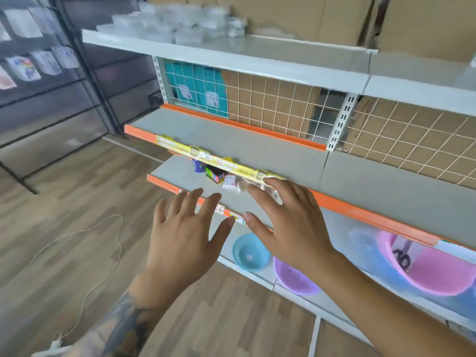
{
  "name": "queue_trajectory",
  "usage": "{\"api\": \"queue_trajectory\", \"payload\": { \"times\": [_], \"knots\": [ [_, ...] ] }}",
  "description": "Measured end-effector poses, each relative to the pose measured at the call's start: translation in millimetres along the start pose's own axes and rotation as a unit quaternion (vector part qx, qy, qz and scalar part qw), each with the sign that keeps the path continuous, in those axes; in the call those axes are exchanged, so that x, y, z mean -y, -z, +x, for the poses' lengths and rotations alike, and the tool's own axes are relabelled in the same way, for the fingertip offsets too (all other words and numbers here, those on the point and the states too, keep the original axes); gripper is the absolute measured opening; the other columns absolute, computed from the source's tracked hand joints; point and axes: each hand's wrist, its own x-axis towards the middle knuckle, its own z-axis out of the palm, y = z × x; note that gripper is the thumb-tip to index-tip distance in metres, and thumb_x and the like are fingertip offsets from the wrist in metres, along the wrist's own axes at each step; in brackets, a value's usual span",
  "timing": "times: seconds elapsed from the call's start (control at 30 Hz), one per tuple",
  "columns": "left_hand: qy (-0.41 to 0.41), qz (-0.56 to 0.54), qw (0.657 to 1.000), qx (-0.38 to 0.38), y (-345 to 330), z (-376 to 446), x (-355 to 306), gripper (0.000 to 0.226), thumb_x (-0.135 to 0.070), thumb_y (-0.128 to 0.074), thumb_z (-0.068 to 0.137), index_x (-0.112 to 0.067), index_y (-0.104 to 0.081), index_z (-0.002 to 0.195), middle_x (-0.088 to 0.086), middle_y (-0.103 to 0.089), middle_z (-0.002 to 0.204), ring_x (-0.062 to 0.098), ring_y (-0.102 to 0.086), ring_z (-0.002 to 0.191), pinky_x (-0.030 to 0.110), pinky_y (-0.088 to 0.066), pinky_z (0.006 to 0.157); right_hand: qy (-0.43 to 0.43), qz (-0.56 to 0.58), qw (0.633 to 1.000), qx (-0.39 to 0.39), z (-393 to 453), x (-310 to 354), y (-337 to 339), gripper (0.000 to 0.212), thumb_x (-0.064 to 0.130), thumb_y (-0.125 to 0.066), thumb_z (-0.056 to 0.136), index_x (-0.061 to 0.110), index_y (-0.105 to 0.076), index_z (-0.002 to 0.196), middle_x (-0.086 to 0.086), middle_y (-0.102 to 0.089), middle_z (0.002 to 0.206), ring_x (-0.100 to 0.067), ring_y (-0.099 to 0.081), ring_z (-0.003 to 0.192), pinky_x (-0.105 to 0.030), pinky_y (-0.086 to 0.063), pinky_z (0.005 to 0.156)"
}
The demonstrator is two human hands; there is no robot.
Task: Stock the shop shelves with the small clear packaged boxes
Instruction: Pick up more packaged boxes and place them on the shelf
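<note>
In front of the lower shelf, the left hand and right hand hover palm-down, fingers spread wide, holding nothing. Below sit a blue bowl and pink basins. On the top shelf, well apart from both hands, the clear boxes lie piled, blurred.

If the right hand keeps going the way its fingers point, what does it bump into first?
Probably the small packets lying on the lower shelf, just beyond the right hand fingertips. Depth is hard to judge; the yellow price strip above could come first.
</note>
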Motion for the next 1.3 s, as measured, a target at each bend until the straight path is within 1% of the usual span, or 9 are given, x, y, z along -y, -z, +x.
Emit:
{"api": "queue_trajectory", "payload": {
  "times": [0.17, 0.37, 0.57, 0.67, 0.73, 0.93, 1.0, 1.13, 1.3],
  "knots": [
    [0.003, -0.004, 1.000, -0.012, 5.0, 13.1, 71.5, 0.060, -0.067, -0.030, 0.100, -0.030, -0.056, 0.139, 0.003, -0.059, 0.141, 0.030, -0.055, 0.129, 0.051, -0.039, 0.103, -0.019, 0.012, 1.000, 0.008, 35.4, 58.7, -36.5, 0.046, 0.052, -0.053, 0.098, 0.027, -0.064, 0.134, -0.006, -0.060, 0.129, -0.030, -0.058, 0.113, -0.042, -0.042, 0.095],
    [0.013, -0.020, 0.999, -0.045, 12.5, 53.5, 122.9, 0.058, -0.066, -0.034, 0.099, -0.030, -0.058, 0.137, 0.008, -0.060, 0.140, 0.034, -0.054, 0.131, 0.057, -0.040, 0.105, -0.021, 0.008, 1.000, 0.009, 89.2, 84.3, -58.4, 0.043, 0.053, -0.054, 0.098, 0.027, -0.064, 0.131, -0.007, -0.054, 0.141, -0.032, -0.055, 0.119, -0.044, -0.044, 0.097],
    [0.020, -0.023, 0.996, -0.081, 23.9, 125.1, 153.9, 0.058, -0.068, -0.031, 0.099, -0.035, -0.052, 0.143, 0.005, -0.056, 0.145, 0.033, -0.052, 0.132, 0.053, -0.038, 0.107, -0.003, 0.002, 0.999, -0.032, 166.9, 70.1, -78.4, 0.044, 0.050, -0.057, 0.097, 0.025, -0.064, 0.132, -0.009, -0.054, 0.142, -0.032, -0.054, 0.123, -0.045, -0.041, 0.102],
    [0.018, -0.025, 0.993, -0.110, 29.9, 170.6, 163.0, 0.057, -0.068, -0.033, 0.099, -0.035, -0.053, 0.142, 0.006, -0.057, 0.144, 0.033, -0.051, 0.135, 0.055, -0.038, 0.109, 0.007, -0.017, 0.999, -0.044, 214.1, 55.2, -91.0, 0.046, 0.052, -0.055, 0.097, 0.025, -0.063, 0.133, -0.007, -0.053, 0.143, -0.031, -0.052, 0.125, -0.044, -0.039, 0.103],
    [0.014, -0.024, 0.992, -0.123, 34.9, 205.9, 165.6, 0.058, -0.069, -0.033, 0.099, -0.034, -0.053, 0.142, 0.005, -0.058, 0.144, 0.033, -0.052, 0.134, 0.057, -0.038, 0.109, 0.002, -0.025, 0.998, -0.059, 248.5, 42.9, -98.0, 0.046, 0.053, -0.053, 0.097, 0.025, -0.062, 0.133, -0.007, -0.052, 0.143, -0.031, -0.051, 0.124, -0.043, -0.039, 0.102],
    [-0.013, -0.019, 0.988, -0.156, 56.4, 322.3, 168.3, 0.060, -0.070, -0.030, 0.098, -0.036, -0.052, 0.142, 0.001, -0.057, 0.144, 0.029, -0.053, 0.132, 0.051, -0.036, 0.110, -0.019, -0.023, 0.994, -0.104, 355.9, 0.0, -113.7, 0.048, 0.055, -0.052, 0.095, 0.024, -0.063, 0.130, -0.010, -0.054, 0.141, -0.037, -0.054, 0.122, -0.047, -0.043, 0.098],
    [-0.014, -0.025, 0.986, -0.164, 63.9, 357.9, 171.0, 0.059, -0.070, -0.031, 0.097, -0.037, -0.051, 0.142, 0.001, -0.057, 0.144, 0.031, -0.053, 0.132, 0.052, -0.035, 0.110, -0.028, -0.025, 0.995, -0.095, 390.9, -12.8, -114.9, 0.049, 0.058, -0.051, 0.094, 0.027, -0.061, 0.131, -0.008, -0.053, 0.142, -0.036, -0.054, 0.122, -0.047, -0.044, 0.097],
    [-0.016, -0.017, 0.985, -0.173, 69.3, 421.9, 181.7, 0.061, -0.071, -0.031, 0.095, -0.036, -0.052, 0.141, 0.002, -0.058, 0.142, 0.034, -0.054, 0.128, 0.053, -0.037, 0.109, -0.033, -0.060, 0.997, -0.036, 450.6, -40.6, -118.0, 0.052, 0.060, -0.048, 0.095, 0.031, -0.055, 0.137, -0.005, -0.050, 0.144, -0.035, -0.051, 0.125, -0.046, -0.040, 0.101],
    [0.000, 0.004, 0.992, -0.129, 71.4, 492.0, 198.1, 0.064, -0.072, -0.033, 0.094, -0.035, -0.051, 0.143, 0.005, -0.057, 0.143, 0.036, -0.053, 0.128, 0.053, -0.036, 0.107, -0.059, -0.065, 0.995, 0.048, 509.6, -71.1, -127.5, 0.053, 0.060, -0.050, 0.095, 0.030, -0.051, 0.140, -0.007, -0.049, 0.143, -0.036, -0.049, 0.127, -0.045, -0.039, 0.101]
  ]
}}
